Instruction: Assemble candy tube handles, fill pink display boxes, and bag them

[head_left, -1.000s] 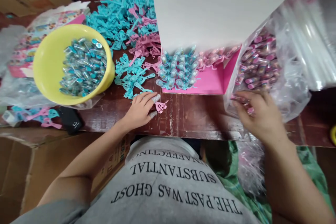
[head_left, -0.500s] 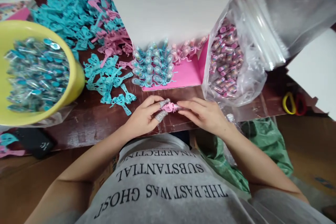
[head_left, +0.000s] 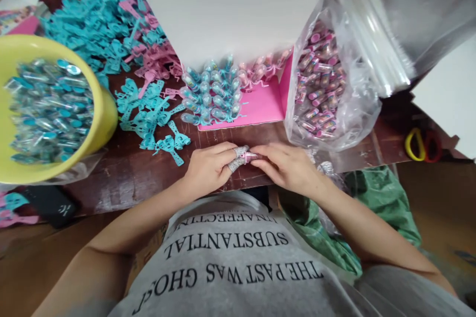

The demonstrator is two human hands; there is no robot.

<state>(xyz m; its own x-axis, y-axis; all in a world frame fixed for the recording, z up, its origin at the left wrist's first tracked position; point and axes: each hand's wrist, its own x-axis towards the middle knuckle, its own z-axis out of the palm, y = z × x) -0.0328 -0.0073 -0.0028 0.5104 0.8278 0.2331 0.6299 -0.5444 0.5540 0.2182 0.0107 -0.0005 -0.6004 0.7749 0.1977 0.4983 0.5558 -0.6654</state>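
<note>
Above the table's front edge, my left hand (head_left: 210, 167) pinches a small pink plastic piece (head_left: 244, 155) between thumb and fingers wrapped in grey tape. Most of that piece is covered by the taped fingertips. From the other side my right hand (head_left: 292, 166) grips a small clear tube (head_left: 255, 157), its fingers closed around the far end. Tube and pink piece meet end to end between the two hands. Just beyond them stands a pink box (head_left: 262, 104) with rows of blue capsule-topped pieces (head_left: 211, 91) and pink ones (head_left: 262, 67).
A yellow tub (head_left: 106, 119) of blue-capped tubes sits at left. Loose blue plastic pieces (head_left: 148, 111) and pink pieces (head_left: 159, 62) are heaped beyond it. To the right are a clear bag (head_left: 357, 124) of pink-capped tubes and scissors (head_left: 415, 144). A black phone-like object (head_left: 52, 205) lies front left.
My hands have come closer together, the left moving slightly right. The pink piece, largely visible before, is now mostly covered by the taped fingers. The view has shifted slightly.
</note>
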